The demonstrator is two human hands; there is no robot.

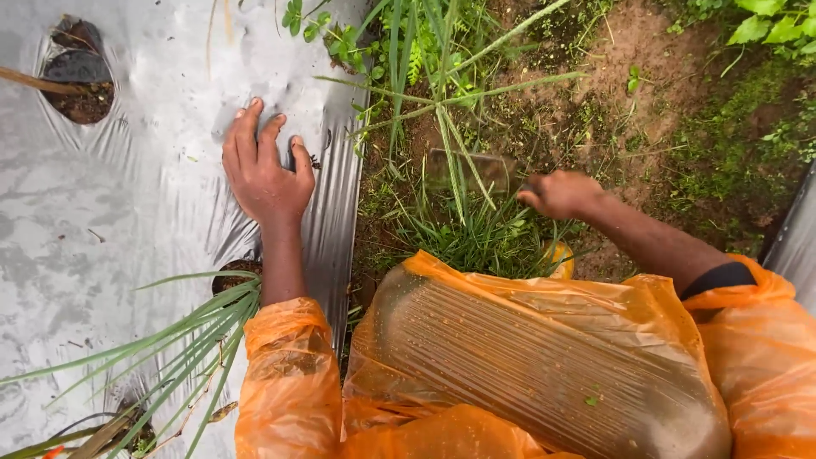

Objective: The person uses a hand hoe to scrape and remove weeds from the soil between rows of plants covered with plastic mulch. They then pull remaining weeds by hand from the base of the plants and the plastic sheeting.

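Nearest to you, the orange plastic raincoat (544, 357) covers your knee and both sleeves; its film is thin, wet and slick, so expect it to slide against anything it brushes

Beside your left sleeve, long narrow leaves (178, 340) fan out from a planting hole in the silver mulch sheet (102, 221). Your left hand (265, 174) lies flat on that sheet near its right edge, fingers spread and pressed down. The sheet is soft, wrinkled and likely slippery with water; it probably tears easily, so load it with the palm, not the fingertips

Just beyond the sheet's right edge, the grass clump (463, 229) stands in the soil strip. Your right hand (561, 194) is closed into a fist at the clump, seemingly around blades or a handle; which one you cannot tell, as a blurred flat shape (472, 170) sits beside it. The blades are light, limp and sharp-edged; take hold low, near the base, where the stems bunch

Farther off lies bare brown soil (646, 51)
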